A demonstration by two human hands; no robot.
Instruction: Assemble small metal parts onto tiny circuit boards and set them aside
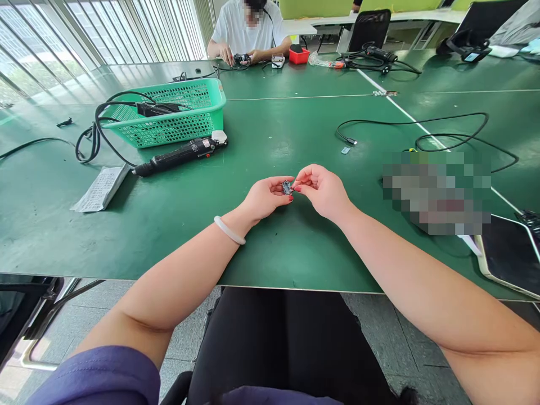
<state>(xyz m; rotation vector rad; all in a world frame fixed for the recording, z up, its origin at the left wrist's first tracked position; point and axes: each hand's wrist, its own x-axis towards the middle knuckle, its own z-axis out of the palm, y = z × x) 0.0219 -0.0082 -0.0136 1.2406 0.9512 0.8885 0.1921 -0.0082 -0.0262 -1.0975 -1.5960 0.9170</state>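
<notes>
Between the fingertips of my left hand [266,197] is a small dark circuit board [287,187] with pale edges, held just above the green table. My right hand [321,190] meets it from the right, thumb and forefinger pinched together at the board's edge. Whatever sits in that pinch is too small to make out. Farther off, beyond my right hand, a cable plug [351,141] lies beside a tiny light-blue piece [346,150].
Left of my hands are a green basket [169,135] with a cable inside, a black electric screwdriver [181,156] and folded paper [102,188]. A phone-like device [510,253] lies at right beside a blurred item. Across the table [270,247] a person [248,34] handles a small device.
</notes>
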